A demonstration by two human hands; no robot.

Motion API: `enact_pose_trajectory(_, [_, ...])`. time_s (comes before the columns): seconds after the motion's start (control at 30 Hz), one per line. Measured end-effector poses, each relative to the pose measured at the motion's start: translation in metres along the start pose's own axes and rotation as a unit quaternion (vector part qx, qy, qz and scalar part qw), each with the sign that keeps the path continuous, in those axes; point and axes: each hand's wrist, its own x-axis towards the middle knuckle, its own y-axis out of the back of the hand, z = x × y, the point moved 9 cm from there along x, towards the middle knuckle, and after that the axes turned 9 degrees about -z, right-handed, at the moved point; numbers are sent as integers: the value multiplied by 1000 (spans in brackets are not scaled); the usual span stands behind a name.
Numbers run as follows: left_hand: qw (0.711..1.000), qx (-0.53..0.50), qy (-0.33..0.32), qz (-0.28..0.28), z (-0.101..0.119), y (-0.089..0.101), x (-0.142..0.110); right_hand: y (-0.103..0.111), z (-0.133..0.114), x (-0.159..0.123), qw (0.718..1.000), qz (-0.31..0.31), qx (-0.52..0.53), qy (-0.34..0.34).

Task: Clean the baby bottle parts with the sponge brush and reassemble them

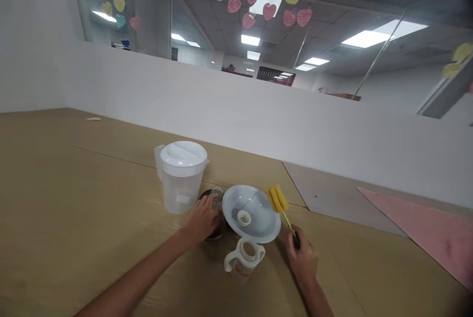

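Observation:
My right hand [303, 258] is closed around the green handle of a sponge brush [278, 198], whose yellow sponge head points up beside the rim of a pale blue bowl [269, 230]. A white ring [244, 218] lies inside that bowl. My left hand [202, 219] is closed on a small clear domed piece [217, 194] over a dark round dish [218, 232], which the hand partly hides. In front of the bowl stands a clear bottle [244, 260] with a white handled collar and an open top. Left of the dish is a lidded translucent pitcher [183, 186].
A brown-covered table [92, 218] extends around these things. A pink sheet [428, 223] lies at the right, and a small pale piece [93, 119] at the far left. The white wall [236, 115] with windows above it bounds the back.

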Motion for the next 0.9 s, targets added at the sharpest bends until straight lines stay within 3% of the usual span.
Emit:
enact_pose_trajectory(0.1, [999,-48,-19,-17,-5,-8,1,-1,3,-1,1000,-5,-14,13])
enact_pose_trajectory(0.23, [996,-90,-25,1,-9,-6,-2,-1,6,-2,999,0,-29,29])
enact_pose_trajectory(0.43, [996,-86,-7,3,-13,-3,-5,-14,13,0,999,-42,-7,25])
enact_pose_trajectory(0.67, [996,-79,-16,27,-8,-5,-7,-18,9,-1,998,-48,26,39])
enact_pose_trajectory(0.9, [993,-114,9,37,-27,-3,-12,-16,1,1,996,-65,41,41])
